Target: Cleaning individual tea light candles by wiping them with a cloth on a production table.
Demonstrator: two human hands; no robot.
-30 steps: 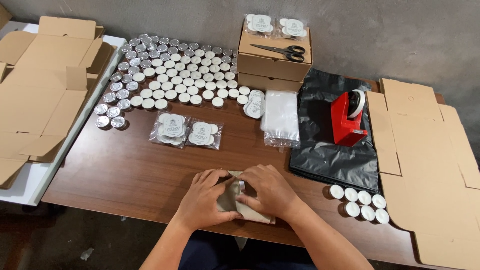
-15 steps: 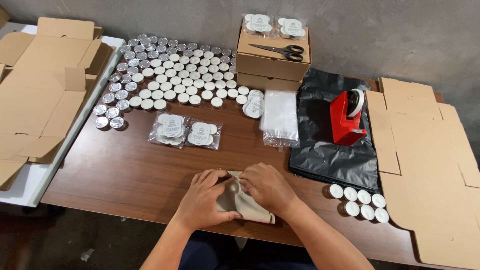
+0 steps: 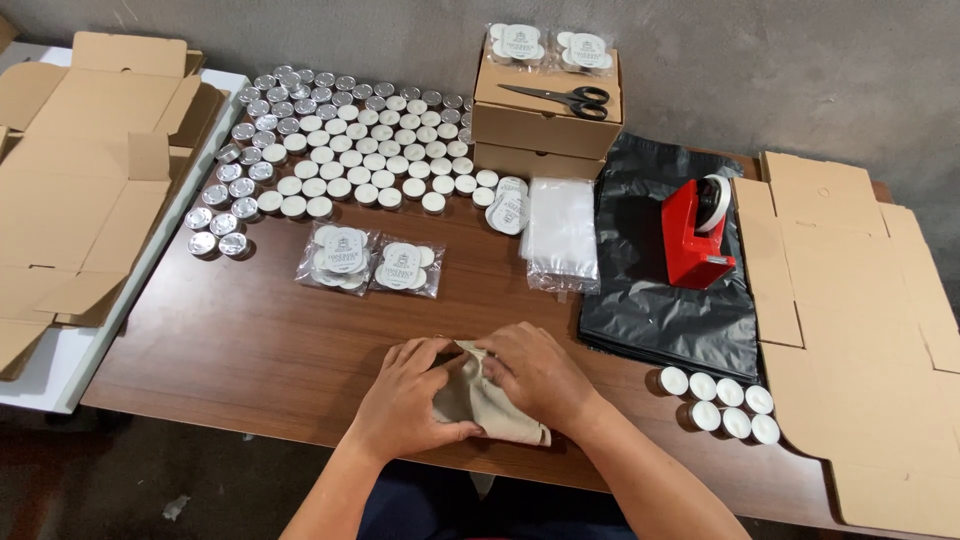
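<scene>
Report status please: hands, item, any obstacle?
Left hand and right hand both gripping beige cloth pouch. Pouch on wooden table. Nothing blocking; tealights off right.

Brown wooden table (image 3: pixel 250 340), tealight candles (image 3: pixel 340 150), black bags (image 3: pixel 660 300), flat cardboard (image 3: pixel 860 330)

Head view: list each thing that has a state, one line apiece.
Beige cloth pouch: crumpled, gripped by both hands.
Left hand: closed on the pouch.
Right hand: closed on the pouch.
Scissors: shut, lying flat on the boxes.
Stacked cardboard boxes: closed.
Flat cardboard blanks: unfolded.
Red tape dispenser: upright, roll loaded.
Two clear packets of tealights: filled, lying flat.
Black plastic bags: flat, piled.
</scene>
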